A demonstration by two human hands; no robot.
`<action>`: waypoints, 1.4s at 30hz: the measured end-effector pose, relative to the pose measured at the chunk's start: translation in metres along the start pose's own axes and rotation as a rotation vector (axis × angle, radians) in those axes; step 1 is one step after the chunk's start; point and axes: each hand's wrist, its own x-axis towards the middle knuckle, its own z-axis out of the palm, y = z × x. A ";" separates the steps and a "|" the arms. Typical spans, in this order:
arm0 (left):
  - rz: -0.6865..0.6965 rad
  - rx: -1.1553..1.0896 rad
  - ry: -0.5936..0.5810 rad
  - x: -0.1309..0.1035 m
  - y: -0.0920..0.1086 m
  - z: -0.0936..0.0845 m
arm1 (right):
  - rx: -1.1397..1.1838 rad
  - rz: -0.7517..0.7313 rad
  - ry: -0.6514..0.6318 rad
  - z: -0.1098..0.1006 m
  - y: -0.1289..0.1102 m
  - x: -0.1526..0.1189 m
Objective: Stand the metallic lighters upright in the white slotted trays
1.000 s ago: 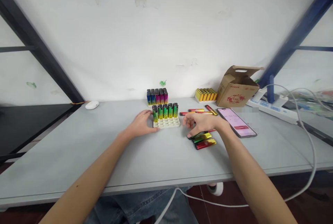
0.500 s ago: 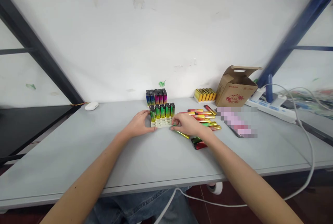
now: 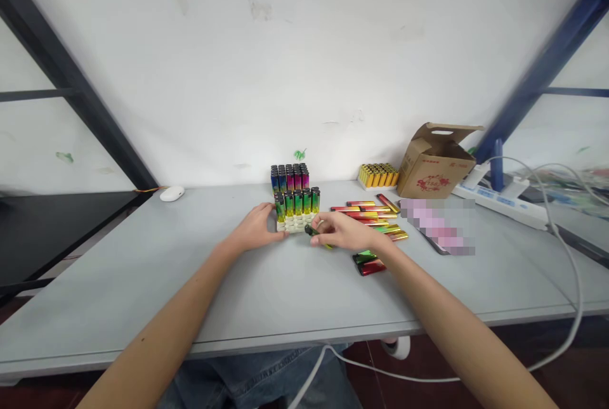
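A cream slotted tray (image 3: 294, 226) holds upright green-and-yellow lighters (image 3: 298, 203) in its back rows; the front slots show bare. At its left end my left hand (image 3: 255, 229) grips the tray, thumb along the front corner and fingers behind. Just off the tray's right front corner, my right hand (image 3: 343, 231) pinches a green-yellow lighter (image 3: 311, 230), black top toward the tray and body partly hidden by the fingers. Red-and-gold lighters (image 3: 361, 215) lie in a loose pile right of that hand. Below the pile lie a green lighter (image 3: 365, 257) and a red lighter (image 3: 373, 267).
Behind the tray stands a block of blue and pink lighters (image 3: 290, 177). Near the wall are a tray of yellow lighters (image 3: 379, 175), an open cardboard box (image 3: 431, 168) and a power strip (image 3: 504, 203). A white cable (image 3: 566, 257) hangs at right; a white case (image 3: 172, 194) lies left.
My right hand has lifted the lighter from the table and turned its black top toward the tray. My left hand stays at the tray's left end. The view shifts slightly.
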 end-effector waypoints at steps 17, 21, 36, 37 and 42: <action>0.023 0.007 -0.015 -0.003 -0.001 0.001 | 1.055 0.128 0.215 0.007 0.001 0.015; 0.007 0.021 -0.045 -0.004 0.001 0.000 | 1.048 0.141 0.176 0.013 0.004 0.017; 0.030 0.022 -0.042 -0.004 0.001 0.000 | 1.129 0.211 0.023 0.020 -0.007 0.014; 0.026 0.020 -0.039 -0.004 0.001 0.000 | 1.117 0.213 0.031 0.019 -0.006 0.014; 0.032 0.000 -0.019 -0.004 0.000 0.001 | 1.026 0.183 0.051 0.020 0.000 0.016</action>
